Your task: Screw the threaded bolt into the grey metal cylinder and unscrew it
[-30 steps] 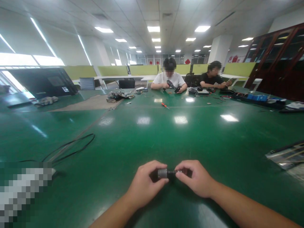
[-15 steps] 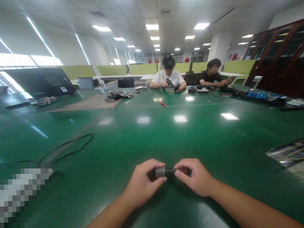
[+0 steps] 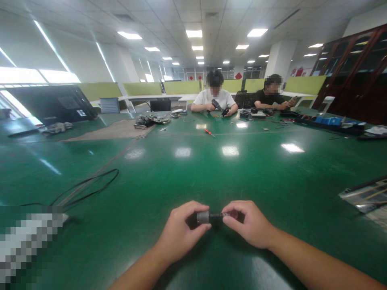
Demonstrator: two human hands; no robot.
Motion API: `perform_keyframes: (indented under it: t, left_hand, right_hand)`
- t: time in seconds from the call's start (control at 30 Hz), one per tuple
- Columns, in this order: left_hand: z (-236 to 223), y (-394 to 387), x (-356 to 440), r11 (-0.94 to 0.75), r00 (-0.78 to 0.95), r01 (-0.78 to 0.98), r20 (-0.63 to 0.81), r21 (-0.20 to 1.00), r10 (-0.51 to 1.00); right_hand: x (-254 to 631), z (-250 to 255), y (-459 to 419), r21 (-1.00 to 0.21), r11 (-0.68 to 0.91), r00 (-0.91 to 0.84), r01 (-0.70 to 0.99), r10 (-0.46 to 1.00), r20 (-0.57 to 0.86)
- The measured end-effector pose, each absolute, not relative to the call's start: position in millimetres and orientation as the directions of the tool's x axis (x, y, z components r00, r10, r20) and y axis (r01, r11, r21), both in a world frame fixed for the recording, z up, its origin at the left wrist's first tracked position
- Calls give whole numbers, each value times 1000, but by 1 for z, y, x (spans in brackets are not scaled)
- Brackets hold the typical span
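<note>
Low over the green table (image 3: 187, 173), both my hands hold one small part between them. My left hand (image 3: 179, 233) pinches a short grey metal cylinder (image 3: 203, 217) between thumb and fingers. A thin dark shaft (image 3: 215, 216) sticks out of the cylinder to the right. My right hand (image 3: 249, 223) is closed on the far end of that shaft, fingertips pinched around something small that I cannot make out. Both forearms come in from the bottom edge.
A black cable (image 3: 87, 187) loops on the table at the left, near a blurred-out patch (image 3: 28, 241). A shiny tray (image 3: 364, 195) lies at the right edge. A red screwdriver (image 3: 209, 132) lies mid-table. Two people (image 3: 215, 100) work at the far side among tools and parts.
My hands and the part have drifted slightly up and left in view; the grip is the same.
</note>
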State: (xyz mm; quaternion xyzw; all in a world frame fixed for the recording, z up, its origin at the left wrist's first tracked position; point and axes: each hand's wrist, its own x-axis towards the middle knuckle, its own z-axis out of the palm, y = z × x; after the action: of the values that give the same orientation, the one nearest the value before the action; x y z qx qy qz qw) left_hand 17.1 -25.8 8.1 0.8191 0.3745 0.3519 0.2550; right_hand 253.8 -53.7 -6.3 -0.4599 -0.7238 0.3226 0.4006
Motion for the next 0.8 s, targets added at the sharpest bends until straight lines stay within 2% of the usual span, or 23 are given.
perform_keyframes:
  t: [0.8]
  left_hand:
    - [9,-26,17,-578,472,451,369,680,801]
  right_hand:
    - [255,-5,-55,-809,378,-239,451,924,299]
